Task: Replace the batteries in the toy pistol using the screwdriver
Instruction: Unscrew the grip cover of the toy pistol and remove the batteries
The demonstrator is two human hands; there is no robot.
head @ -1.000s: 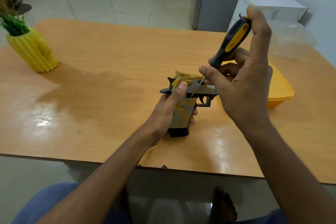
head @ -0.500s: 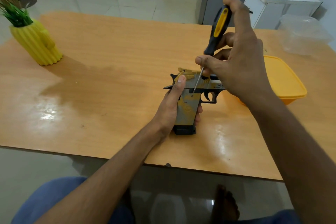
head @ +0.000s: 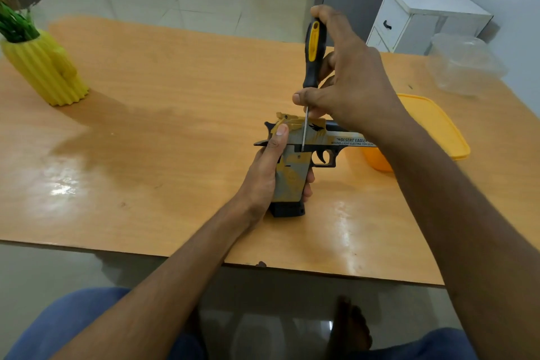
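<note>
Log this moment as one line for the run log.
left hand grips toy pistol | right hand holds screwdriver upright, tip on pistol

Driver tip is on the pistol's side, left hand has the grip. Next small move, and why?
Probably turn the screwdriver in place to loosen the screw. Its shaft stands nearly upright with the tip on the toy pistol just above the grip, the right hand holds the handle, and the left hand steadies the grip. No compartment looks open yet.
</note>
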